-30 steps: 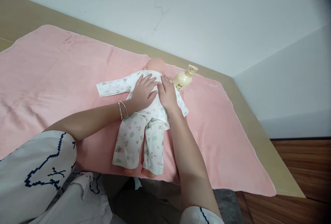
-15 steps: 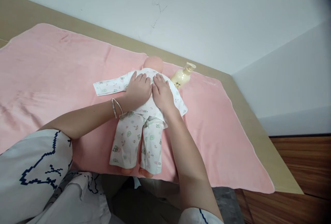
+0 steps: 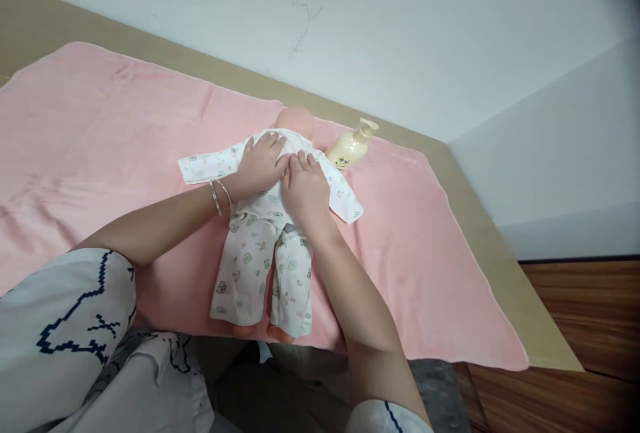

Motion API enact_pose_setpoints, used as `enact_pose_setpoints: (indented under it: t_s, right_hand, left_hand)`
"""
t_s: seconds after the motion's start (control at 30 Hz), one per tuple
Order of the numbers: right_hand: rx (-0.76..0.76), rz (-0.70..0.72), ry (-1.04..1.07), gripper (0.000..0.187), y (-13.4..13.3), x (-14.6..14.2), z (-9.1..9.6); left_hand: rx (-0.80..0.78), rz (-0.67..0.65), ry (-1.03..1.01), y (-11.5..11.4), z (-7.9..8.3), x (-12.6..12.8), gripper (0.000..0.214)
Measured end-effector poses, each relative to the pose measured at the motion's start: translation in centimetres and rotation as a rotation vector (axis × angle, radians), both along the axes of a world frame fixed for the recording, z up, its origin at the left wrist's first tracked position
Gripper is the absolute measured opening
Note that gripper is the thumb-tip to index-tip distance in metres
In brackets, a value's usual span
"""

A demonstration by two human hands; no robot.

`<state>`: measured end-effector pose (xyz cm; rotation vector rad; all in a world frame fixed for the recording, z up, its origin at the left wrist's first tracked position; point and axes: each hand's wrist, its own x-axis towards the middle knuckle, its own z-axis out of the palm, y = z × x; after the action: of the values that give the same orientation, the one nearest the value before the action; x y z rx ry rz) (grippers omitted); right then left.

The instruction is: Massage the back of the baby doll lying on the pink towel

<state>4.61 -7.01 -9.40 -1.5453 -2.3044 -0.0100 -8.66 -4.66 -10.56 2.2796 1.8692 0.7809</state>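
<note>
A baby doll [image 3: 296,120] in white printed pyjamas [image 3: 250,266] lies face down on a pink towel [image 3: 100,126], head toward the wall. My left hand [image 3: 260,163], with bangles on the wrist, lies flat and open on the doll's upper back. My right hand [image 3: 304,186] rests flat and open beside it on the middle of the back, fingers touching the left hand. Neither hand holds anything.
A pale yellow pump bottle [image 3: 350,145] lies on the towel just right of the doll's head. The towel covers a tan tabletop [image 3: 500,246] set against a white wall. Wooden floor shows at the lower right. My patterned white sleeves fill the lower left.
Both hands have slid a little to the left and toward me on the doll's back, the right hand moving closer to the left until they touch.
</note>
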Motion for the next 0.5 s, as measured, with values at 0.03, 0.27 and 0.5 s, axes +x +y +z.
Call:
enact_pose_setpoints:
  t_s: [0.03,0.27,0.5]
  right_hand:
    - [-0.024,-0.002,0.017,0.052,0.2,0.2,0.0]
    - [-0.174,0.012,0.183,0.065,3.7,2.8,-0.9]
    - [-0.089,-0.023,0.075,0.054,1.2,1.5,0.5]
  left_hand:
    - [0.007,0.023,0.013,-0.3,0.0,0.3,0.052]
    - [0.096,-0.028,0.206,-3.2,0.8,2.6,0.041]
    - [-0.036,-0.102,-0.013,-0.3,1.1,0.4,0.042]
